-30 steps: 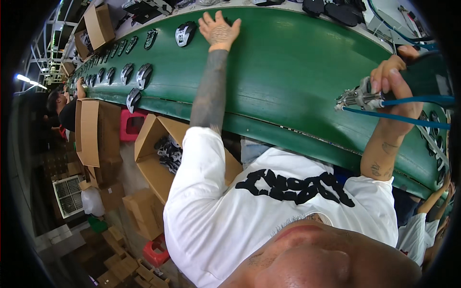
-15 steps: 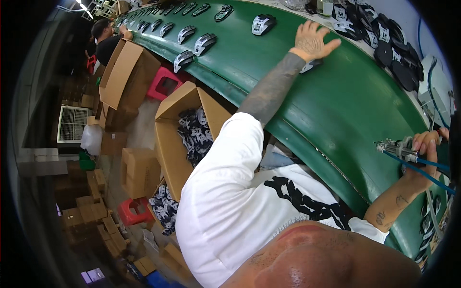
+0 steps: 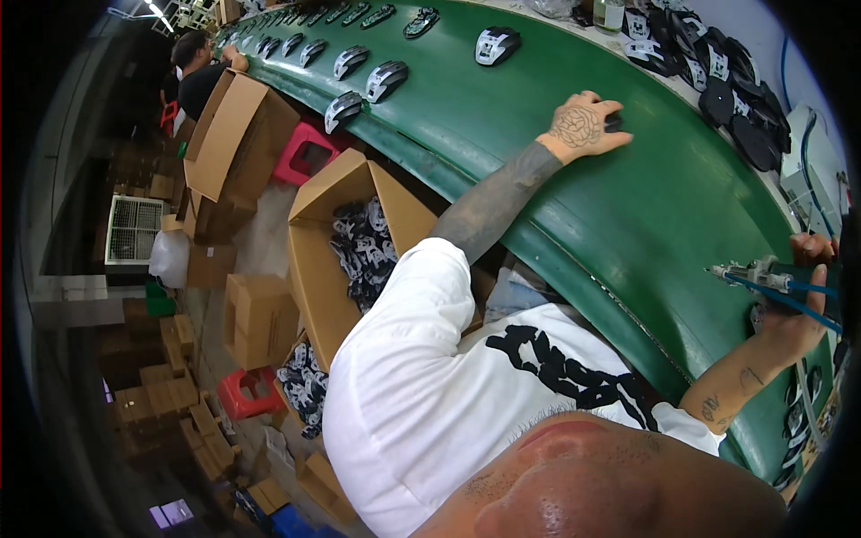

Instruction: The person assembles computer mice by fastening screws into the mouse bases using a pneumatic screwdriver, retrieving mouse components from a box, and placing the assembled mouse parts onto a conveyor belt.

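On the green conveyor belt (image 3: pixel 664 242), my left hand (image 3: pixel 578 125) curls its fingers over a computer mouse (image 3: pixel 614 122). Only a dark edge of that mouse shows between thumb and fingers. At the right side my right hand (image 3: pixel 814 273) grips a hand tool (image 3: pixel 753 273) with a silver metal nose and blue air hoses, held above the belt with its tip toward the left. A grey-and-black computer mouse (image 3: pixel 496 46) lies up the belt from my left hand, and several similar ones (image 3: pixel 387 82) stretch toward the far left.
An open carton (image 3: pixel 309 260) of black-and-grey parts stands beside the belt at my left. Near it are red stools (image 3: pixel 249 394) and more cartons (image 3: pixel 260 323). Dark mouse parts (image 3: pixel 731 99) are heaped on the far ledge. A co-worker (image 3: pixel 199 76) sits farther up.
My left hand has come nearer and closed over the mouse that lay under its wrist. My right hand has shifted slightly right with the tool. Mice on the belt have edged right.
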`<state>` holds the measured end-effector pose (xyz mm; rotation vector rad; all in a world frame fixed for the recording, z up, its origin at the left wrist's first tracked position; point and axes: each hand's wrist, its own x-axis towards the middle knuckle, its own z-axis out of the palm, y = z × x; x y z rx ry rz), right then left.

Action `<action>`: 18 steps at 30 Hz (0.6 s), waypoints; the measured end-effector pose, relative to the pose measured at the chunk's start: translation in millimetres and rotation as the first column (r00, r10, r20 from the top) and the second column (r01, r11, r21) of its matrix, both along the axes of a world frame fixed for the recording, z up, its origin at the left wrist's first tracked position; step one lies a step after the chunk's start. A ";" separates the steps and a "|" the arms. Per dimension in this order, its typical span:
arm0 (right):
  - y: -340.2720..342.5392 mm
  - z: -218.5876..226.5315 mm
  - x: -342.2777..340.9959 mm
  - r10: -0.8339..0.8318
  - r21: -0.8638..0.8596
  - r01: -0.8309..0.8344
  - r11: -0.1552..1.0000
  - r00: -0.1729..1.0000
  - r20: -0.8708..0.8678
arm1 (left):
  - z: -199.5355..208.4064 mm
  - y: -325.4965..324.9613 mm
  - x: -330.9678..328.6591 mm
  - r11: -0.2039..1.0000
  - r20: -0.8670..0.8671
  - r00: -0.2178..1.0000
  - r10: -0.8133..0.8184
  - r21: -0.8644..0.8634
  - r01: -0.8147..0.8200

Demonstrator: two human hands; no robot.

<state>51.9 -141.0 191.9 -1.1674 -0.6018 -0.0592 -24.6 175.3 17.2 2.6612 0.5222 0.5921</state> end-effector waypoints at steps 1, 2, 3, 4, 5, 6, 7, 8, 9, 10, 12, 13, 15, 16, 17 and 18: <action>-15.4 -3.9 16.1 0.072 -0.089 -0.064 0.994 0.993 0.096 | 5.3 -13.7 4.5 0.989 0.147 0.985 -0.090 -0.107 0.106; -27.8 -7.7 29.8 0.158 -0.178 -0.125 0.976 0.971 0.179 | 14.6 -28.7 10.1 0.989 0.143 0.986 -0.087 -0.110 0.103; -38.1 -7.5 36.5 0.179 -0.252 -0.134 0.958 0.970 0.167 | 25.6 -49.8 18.8 0.746 0.325 0.943 -0.068 -0.611 0.265; -46.8 -11.7 43.8 0.176 -0.265 -0.130 0.955 0.971 0.160 | 33.4 -69.9 23.3 0.250 0.457 0.888 0.059 -0.868 0.430; -56.0 -16.0 51.5 0.277 -0.199 -0.252 0.947 0.954 0.110 | 36.9 -86.4 25.4 0.230 0.453 0.890 0.054 -0.873 0.431; -56.3 -17.2 53.9 0.380 -0.120 -0.370 0.921 0.922 0.068 | 39.1 -98.5 28.0 -0.168 0.417 0.898 0.137 -0.884 0.436; -52.7 -22.6 47.8 0.253 -0.023 -0.252 0.967 0.967 0.036 | 37.2 -109.7 31.0 -0.540 0.349 0.916 0.198 -0.741 0.399; -50.6 -20.6 46.6 0.231 -0.040 -0.229 0.973 0.972 0.034 | 26.1 -123.1 38.2 -0.567 0.362 0.911 0.198 -0.716 0.408; -50.2 -20.6 49.3 0.342 0.035 -0.345 0.938 0.938 0.062 | 22.4 -135.8 38.7 -0.625 0.341 0.919 0.196 -0.679 0.385; -49.7 -20.7 54.0 0.444 0.102 -0.453 0.886 0.891 0.098 | 19.5 -144.8 37.6 -0.681 0.319 0.928 0.191 -0.638 0.359; -58.2 -24.7 64.1 0.591 0.204 -0.614 0.763 0.790 0.166 | 5.6 -154.5 32.7 -0.665 0.381 0.923 0.063 -0.673 0.323; -69.1 -26.8 65.9 0.640 0.243 -0.669 0.703 0.743 0.195 | 1.2 -154.5 24.7 -0.627 0.383 0.923 0.033 -0.711 0.318; -62.6 -32.1 64.1 0.642 0.309 -0.692 0.652 0.721 0.260 | 2.8 -157.2 18.9 -0.572 0.393 0.919 -0.036 -0.762 0.304; -65.1 -26.1 63.4 0.596 0.258 -0.638 0.725 0.770 0.228 | 5.6 -155.9 17.0 -0.587 0.406 0.914 -0.016 -0.743 0.320; -69.9 -21.6 66.9 0.605 0.208 -0.643 0.737 0.765 0.222 | 3.6 -155.9 17.8 -0.621 0.464 0.886 -0.023 -0.701 0.351; -76.7 -18.6 68.8 0.616 0.167 -0.648 0.743 0.759 0.210 | 6.2 -157.1 18.6 -0.688 0.483 0.876 -0.018 -0.642 0.340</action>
